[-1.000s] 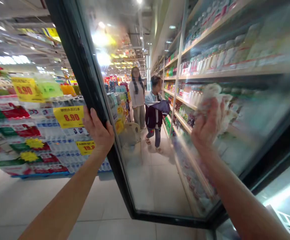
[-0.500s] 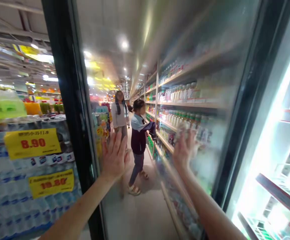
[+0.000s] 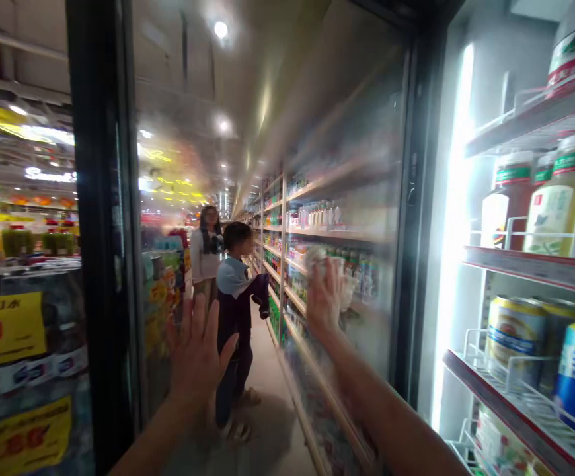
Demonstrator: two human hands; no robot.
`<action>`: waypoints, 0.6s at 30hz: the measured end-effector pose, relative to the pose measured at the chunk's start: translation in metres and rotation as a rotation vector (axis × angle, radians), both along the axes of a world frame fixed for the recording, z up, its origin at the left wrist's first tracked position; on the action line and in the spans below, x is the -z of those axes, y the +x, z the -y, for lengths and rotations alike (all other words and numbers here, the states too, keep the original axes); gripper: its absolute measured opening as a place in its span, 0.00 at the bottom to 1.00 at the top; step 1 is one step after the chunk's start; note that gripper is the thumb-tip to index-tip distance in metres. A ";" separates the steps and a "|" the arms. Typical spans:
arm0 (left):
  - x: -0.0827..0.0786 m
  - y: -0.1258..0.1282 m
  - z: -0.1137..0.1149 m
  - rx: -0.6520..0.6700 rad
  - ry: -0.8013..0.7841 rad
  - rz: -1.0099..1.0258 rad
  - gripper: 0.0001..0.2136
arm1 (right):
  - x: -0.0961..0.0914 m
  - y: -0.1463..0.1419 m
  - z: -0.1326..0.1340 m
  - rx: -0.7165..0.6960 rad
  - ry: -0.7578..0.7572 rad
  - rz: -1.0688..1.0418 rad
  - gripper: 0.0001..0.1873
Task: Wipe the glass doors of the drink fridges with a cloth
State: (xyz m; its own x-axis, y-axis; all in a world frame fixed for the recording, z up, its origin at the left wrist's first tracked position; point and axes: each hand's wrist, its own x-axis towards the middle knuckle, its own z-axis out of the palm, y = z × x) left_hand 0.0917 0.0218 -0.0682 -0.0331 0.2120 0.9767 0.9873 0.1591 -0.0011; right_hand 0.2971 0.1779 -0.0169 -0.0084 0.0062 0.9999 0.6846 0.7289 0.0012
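Observation:
An open glass door [image 3: 96, 264] of a display fridge, framed in black, stands before me. My left hand [image 3: 198, 354] is raised against the pane, low on its left side, with fingers spread and nothing in it. Higher up and further right, my right hand [image 3: 324, 301] presses a crumpled whitish cloth [image 3: 316, 254] against the glass. The cloth shows around the fingers, though motion blurs it. Parts of the pane look hazy.
Right of the door, lit fridge shelves [image 3: 530, 264] hold bottles [image 3: 548, 218] and cans [image 3: 515, 334]. Through the glass, two people stand in an aisle beside stocked shelves. Packed drinks with yellow price signs [image 3: 7, 330] stand at left.
The view has turned, bringing more of the fridge's inside into sight at right. My right hand and its cloth have shifted left in the picture; my left hand appears lower and further left.

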 end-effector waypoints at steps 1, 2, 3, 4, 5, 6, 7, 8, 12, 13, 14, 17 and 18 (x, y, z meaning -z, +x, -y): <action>0.000 0.000 0.001 0.011 0.013 0.000 0.33 | 0.002 -0.003 0.005 -0.015 0.027 0.187 0.25; 0.001 0.000 0.003 0.022 0.021 -0.002 0.33 | 0.003 0.000 0.005 -0.008 0.026 0.251 0.24; 0.002 0.000 0.004 0.031 0.022 -0.003 0.33 | 0.001 0.010 -0.001 0.009 0.004 0.220 0.24; 0.002 0.000 0.006 0.038 0.021 -0.005 0.33 | -0.004 0.025 -0.012 0.034 -0.024 0.094 0.24; 0.003 -0.001 0.008 0.039 0.021 -0.003 0.32 | -0.012 0.043 -0.026 0.056 -0.058 -0.080 0.25; 0.005 -0.001 0.009 0.039 0.030 -0.001 0.33 | -0.020 0.060 -0.040 0.062 -0.080 -0.236 0.25; 0.006 0.000 0.009 0.037 0.041 0.002 0.33 | -0.028 0.074 -0.052 0.062 -0.108 -0.346 0.26; 0.007 0.000 0.010 0.033 0.052 0.007 0.33 | -0.034 0.082 -0.058 0.050 -0.108 -0.380 0.26; 0.011 0.004 0.009 0.000 0.078 -0.028 0.34 | -0.021 0.054 -0.028 -0.057 0.031 0.019 0.25; 0.011 0.006 0.011 -0.010 0.087 -0.055 0.34 | -0.014 0.043 -0.014 -0.082 0.060 0.147 0.24; 0.012 0.007 0.015 -0.015 0.089 -0.076 0.34 | -0.009 0.033 -0.002 -0.096 0.072 0.214 0.24; 0.014 0.005 0.039 0.092 0.005 -0.107 0.30 | -0.011 0.023 0.011 -0.080 0.032 0.044 0.24; 0.014 -0.001 0.052 0.169 -0.030 -0.075 0.28 | -0.015 0.023 0.010 -0.064 0.007 -0.059 0.25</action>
State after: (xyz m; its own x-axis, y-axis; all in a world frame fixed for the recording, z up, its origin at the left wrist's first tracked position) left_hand 0.0911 -0.0303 -0.0826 0.0780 0.2370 0.9684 0.9969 -0.0102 -0.0778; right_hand 0.3200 0.1675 -0.0023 0.0503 0.0009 0.9987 0.6356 0.7713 -0.0327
